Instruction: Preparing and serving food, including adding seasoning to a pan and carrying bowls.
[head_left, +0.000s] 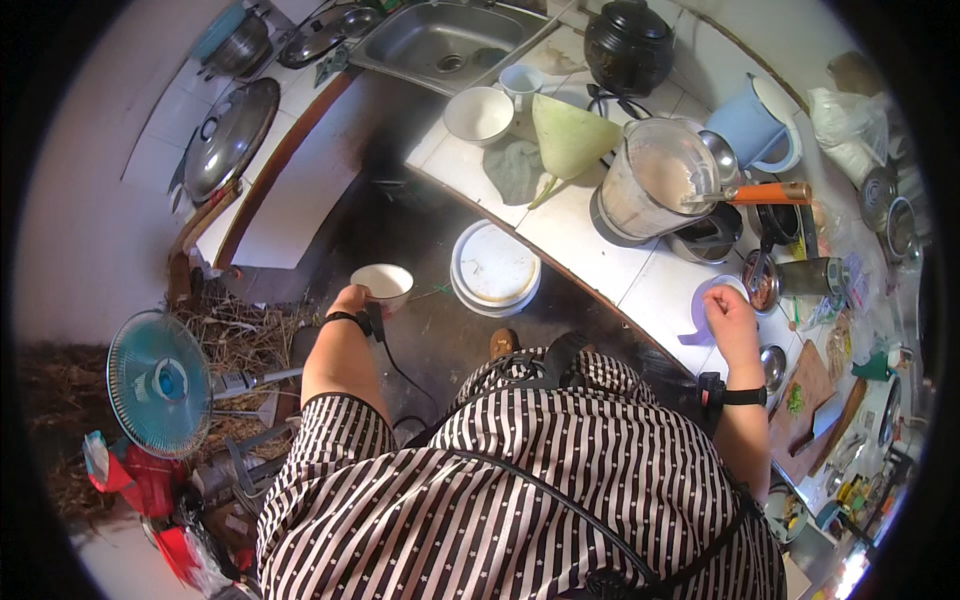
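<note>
My left hand (349, 301) grips a small white bowl (388, 282) by its rim, low over the floor. The bowl's inside looks white. Over the counter, my right hand (729, 321) has its fingers curled together above a purple plastic vessel (697, 328). The hand covers part of that vessel, and whether the fingers pinch anything is hidden. Just beyond the right hand sits a metal dish of brownish food (763, 289) with a spoon in it. A clear blender jug (652, 176) holds a beige liquid, and an orange-handled utensil (769, 194) lies across its rim.
Along the tiled counter (577, 232) stand a white bowl (478, 116), a cut green gourd (570, 135), a blue pitcher (750, 124) and a black pot (628, 49). A cutting board (801, 397) lies at right. A lidded white bucket (495, 264) and a fan (159, 384) stand below.
</note>
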